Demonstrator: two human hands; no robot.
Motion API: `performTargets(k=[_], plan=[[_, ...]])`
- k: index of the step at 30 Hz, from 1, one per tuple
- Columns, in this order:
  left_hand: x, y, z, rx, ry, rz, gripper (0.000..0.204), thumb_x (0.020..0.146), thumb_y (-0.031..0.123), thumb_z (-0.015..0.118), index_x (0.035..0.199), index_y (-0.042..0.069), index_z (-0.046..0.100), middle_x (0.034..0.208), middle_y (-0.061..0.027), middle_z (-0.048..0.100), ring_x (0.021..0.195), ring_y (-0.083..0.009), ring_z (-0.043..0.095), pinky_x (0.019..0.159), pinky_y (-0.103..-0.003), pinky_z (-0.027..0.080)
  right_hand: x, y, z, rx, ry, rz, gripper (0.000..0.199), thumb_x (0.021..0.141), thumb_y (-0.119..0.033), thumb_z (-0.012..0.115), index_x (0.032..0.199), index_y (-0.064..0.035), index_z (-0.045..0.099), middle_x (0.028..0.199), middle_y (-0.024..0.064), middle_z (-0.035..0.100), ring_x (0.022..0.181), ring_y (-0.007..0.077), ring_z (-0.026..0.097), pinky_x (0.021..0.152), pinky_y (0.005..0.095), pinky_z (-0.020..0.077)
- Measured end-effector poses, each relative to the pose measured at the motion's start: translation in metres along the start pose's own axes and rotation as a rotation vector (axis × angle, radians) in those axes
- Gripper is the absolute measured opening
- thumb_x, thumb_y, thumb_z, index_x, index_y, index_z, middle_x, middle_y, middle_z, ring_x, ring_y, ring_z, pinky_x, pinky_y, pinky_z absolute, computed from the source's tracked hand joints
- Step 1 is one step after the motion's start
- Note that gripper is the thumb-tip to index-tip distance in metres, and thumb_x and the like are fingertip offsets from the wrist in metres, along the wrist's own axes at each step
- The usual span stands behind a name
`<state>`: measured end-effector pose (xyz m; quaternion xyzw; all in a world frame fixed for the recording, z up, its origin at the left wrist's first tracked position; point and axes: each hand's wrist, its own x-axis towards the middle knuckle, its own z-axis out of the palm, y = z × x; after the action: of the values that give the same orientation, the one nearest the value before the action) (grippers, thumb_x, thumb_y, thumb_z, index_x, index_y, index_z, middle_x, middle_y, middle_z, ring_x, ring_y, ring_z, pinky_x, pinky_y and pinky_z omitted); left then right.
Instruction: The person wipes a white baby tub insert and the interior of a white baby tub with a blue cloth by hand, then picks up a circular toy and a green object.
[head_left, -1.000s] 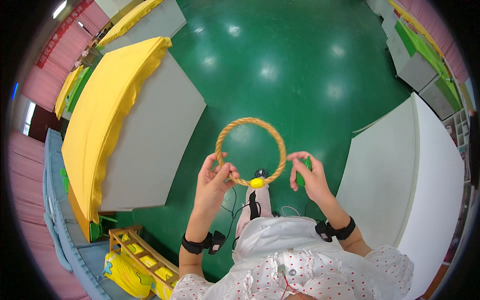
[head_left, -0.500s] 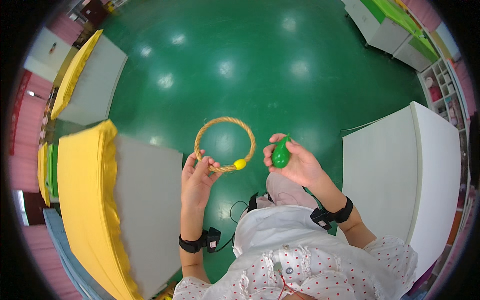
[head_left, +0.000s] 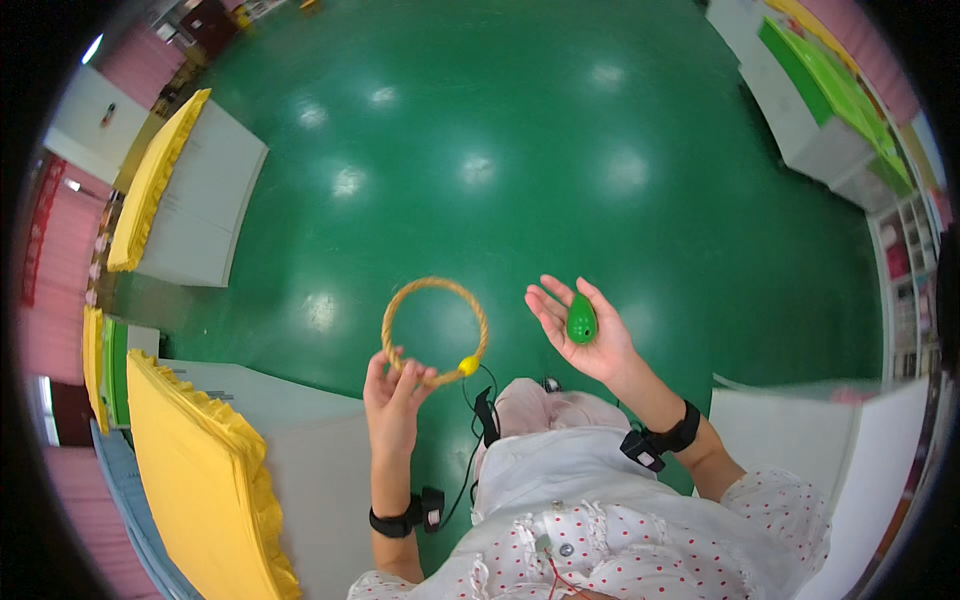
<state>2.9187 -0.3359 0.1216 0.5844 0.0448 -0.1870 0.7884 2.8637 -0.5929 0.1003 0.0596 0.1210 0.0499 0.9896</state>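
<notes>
The floor [head_left: 480,150] is shiny green, and round spots of light gleam on it. On the left stand grey tables [head_left: 205,210] with yellow frilly covers [head_left: 150,180]. A big yellow cover [head_left: 205,480] lies on the near table at the left. A white table [head_left: 800,450] is near on the right. Far on the right are shelves with green tops [head_left: 815,80].

The left hand [head_left: 393,400] is held up with its fingers pointing away. The fingertips pinch the near edge of a rope ring [head_left: 434,325]. A small yellow ball [head_left: 468,365] sits on the ring, just right of the fingers. The ring hangs in the air above the floor.

The right hand [head_left: 585,335] is flat and open, palm up, fingers spread. A little green egg-shaped toy [head_left: 581,320] rests on the palm. The two hands are near each other but apart. Each wrist wears a black band [head_left: 400,520].
</notes>
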Motion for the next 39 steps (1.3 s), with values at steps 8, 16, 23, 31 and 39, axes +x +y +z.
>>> performTargets(k=[8, 16, 23, 31, 39], plan=[[0.188, -0.041, -0.053, -0.290, 0.442, -0.066, 0.016, 0.081, 0.004, 0.051, 0.094, 0.007, 0.041, 0.082, -0.0061, 0.052, 0.082, -0.0193, 0.056, 0.074, -0.039, 0.046, 0.206, -0.105, 0.031, -0.184, 0.090, 0.018, 0.045, 0.088, -0.031, 0.038, 0.118, 0.0024, 0.037, 0.122, 0.0174, 0.042, 0.113, 0.0270, 0.042, 0.087, 0.0363, 0.0439], [0.467, 0.063, 0.094, -0.147, 0.026, -0.062, 0.022, 0.082, 0.012, 0.052, 0.101, 0.007, 0.044, 0.082, -0.0033, 0.053, 0.082, -0.0163, 0.055, 0.071, -0.032, 0.046, 0.386, -0.213, 0.157, -0.414, -0.158, -0.111, 0.043, 0.088, -0.034, 0.036, 0.121, -0.0076, 0.035, 0.133, 0.0159, 0.026, 0.119, 0.0378, 0.029, 0.090, 0.0441, 0.0400], [0.662, 0.120, 0.234, 0.102, -0.442, 0.252, 0.037, 0.074, 0.005, 0.063, 0.103, 0.004, 0.041, 0.068, 0.0020, 0.048, 0.055, -0.0040, 0.042, 0.046, -0.017, 0.034, 0.548, -0.277, 0.193, -0.441, -0.228, -0.050, 0.043, 0.087, -0.039, 0.034, 0.122, -0.0128, 0.035, 0.134, 0.0138, 0.025, 0.120, 0.0363, 0.028, 0.092, 0.0498, 0.0343], [0.890, 0.162, 0.210, 0.327, 0.079, 0.250, 0.014, 0.083, 0.018, 0.053, 0.081, 0.005, 0.051, 0.053, 0.0044, 0.041, 0.045, -0.0042, 0.040, 0.039, -0.021, 0.032, 0.738, -0.362, 0.247, -0.506, -0.202, 0.062, 0.041, 0.088, -0.038, 0.034, 0.121, -0.0128, 0.036, 0.130, 0.0142, 0.031, 0.119, 0.0297, 0.032, 0.091, 0.0492, 0.0354], [1.041, 0.175, 0.090, 0.168, 0.373, -0.139, 0.025, 0.080, 0.016, 0.056, 0.098, 0.002, 0.045, 0.066, -0.0003, 0.047, 0.053, -0.0075, 0.045, 0.047, -0.020, 0.037, 0.928, -0.438, 0.298, -0.483, -0.026, 0.045, 0.045, 0.088, -0.038, 0.032, 0.122, -0.0094, 0.034, 0.130, 0.0159, 0.032, 0.118, 0.0312, 0.034, 0.092, 0.0415, 0.0365]])
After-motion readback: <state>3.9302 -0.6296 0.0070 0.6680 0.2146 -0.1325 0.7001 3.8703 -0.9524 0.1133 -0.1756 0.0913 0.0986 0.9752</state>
